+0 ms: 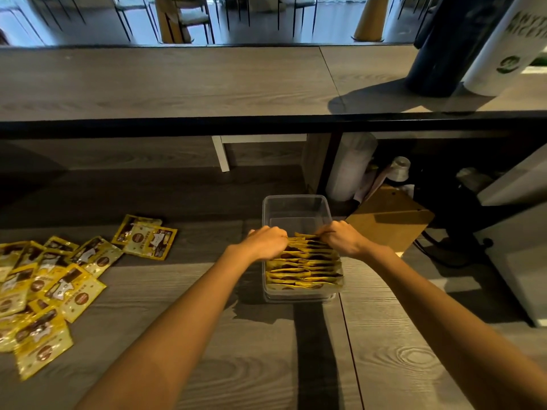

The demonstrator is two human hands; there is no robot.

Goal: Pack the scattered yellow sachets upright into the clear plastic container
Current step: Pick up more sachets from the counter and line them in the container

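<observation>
Roughly half done. Loose sachets (53, 291) lie flat in a heap by the counter's (266, 350) left edge, more than a dozen left to pack. Clear container (296, 211) sits mid-counter. Its near half holds a packed row (305, 269) standing upright; its far half is bare. Left hand (266, 242) and right hand (344, 238) have fingers curled over the row's far end, gripping the sachet tops.

The container (296, 199) sits on the tabletop (266, 350), with packed sachets (305, 269) standing in its near half. Loose sachets (53, 288) lie well to its left. A clipboard (393, 220) rests just beyond its right side.
</observation>
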